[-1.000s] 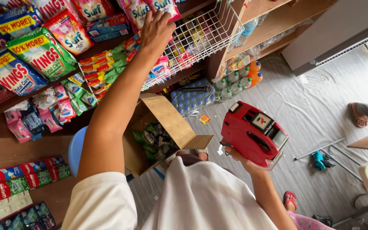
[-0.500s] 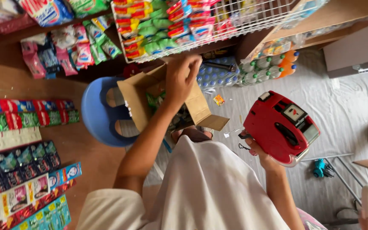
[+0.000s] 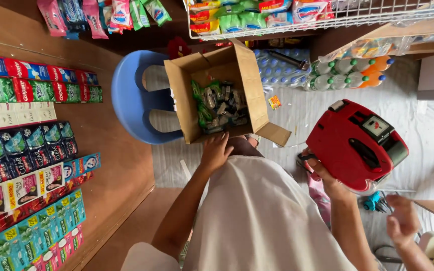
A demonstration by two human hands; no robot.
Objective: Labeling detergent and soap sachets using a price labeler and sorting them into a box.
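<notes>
Shop shelving fills the background: a brown wooden wall panel (image 3: 121, 150) runs down beside the cardboard box (image 3: 222, 95), hung with rows of small sachets (image 3: 31, 165) in red, green, blue and pink, and more packets (image 3: 101, 15) dangle from its top edge. Beyond the box, a white wire basket (image 3: 337, 20) holds bright snack packs. Just past the box, towards the far wall, plastic bottles (image 3: 347, 68) with green and orange caps lie in shrink-wrap on a pale floor sheet (image 3: 418, 115).

That open box sits on a blue plastic chair (image 3: 131, 100), flaps spread, with a jumble of small green and dark packets (image 3: 219, 105) inside. The left hand (image 3: 216, 150) rests at the near edge of the box, fingers loosely curled against the cardboard, holding nothing that can be seen. To the other side of the box, near its loose lower flap, the right hand (image 3: 325, 175) is wrapped around the grip of a red price-label gun (image 3: 357, 145), fingers closed firmly on it; the tool's body is tilted up, its small window facing the camera. Below the box, a white shirt (image 3: 257, 216) covers the person's front. Farther from the box than the label gun, another person's hand (image 3: 403, 221) shows with fingers half bent, above a small blue object (image 3: 372, 201) on the floor.
</notes>
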